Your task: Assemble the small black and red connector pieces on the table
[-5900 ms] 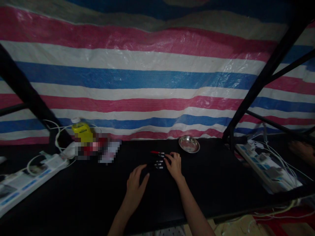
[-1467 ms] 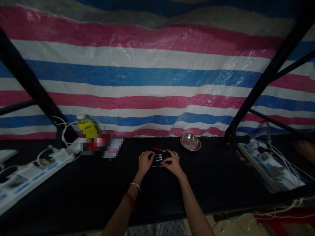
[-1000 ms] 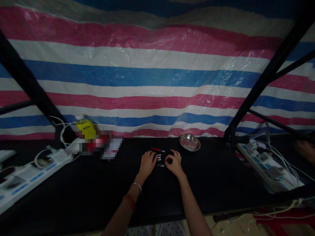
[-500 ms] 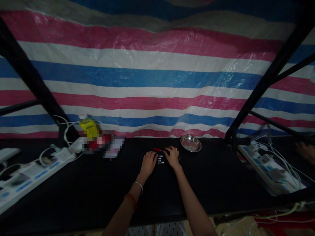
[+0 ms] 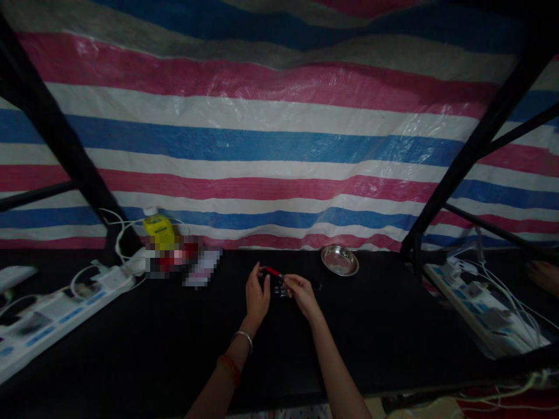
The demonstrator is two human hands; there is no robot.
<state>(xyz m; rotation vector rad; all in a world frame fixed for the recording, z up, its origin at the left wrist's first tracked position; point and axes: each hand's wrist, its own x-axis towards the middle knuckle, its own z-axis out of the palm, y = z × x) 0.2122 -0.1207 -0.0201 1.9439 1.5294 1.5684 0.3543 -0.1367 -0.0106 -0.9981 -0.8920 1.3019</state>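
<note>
A slim red pen-like tool point(image 5: 273, 272) with a silver end is held just above the dark table point(image 5: 183, 337). My right hand point(image 5: 301, 294) pinches its silver end between thumb and fingers. My left hand point(image 5: 257, 297) stands at the other, dark end, with thumb and fingers apart; whether a fingertip touches the tool I cannot tell. Several small shiny pieces point(image 5: 280, 291) lie on the table between my hands, partly covered by my right hand. A small dark object point(image 5: 320, 286) shows just right of my right hand, too dim to name.
A round metal dish point(image 5: 339, 260) stands at the back right. To the left are a yellow bottle point(image 5: 159, 230) and blurred-out items. Power strips with cables point(image 5: 74, 311) lie on both sides. Another person's hand point(image 5: 544, 274) shows at far right. Striped sheeting point(image 5: 271, 142) hangs behind.
The red tool has been lifted off the table and is now in my right hand's pinch. My left hand has turned upward, its fingers now near the tool's other end.
</note>
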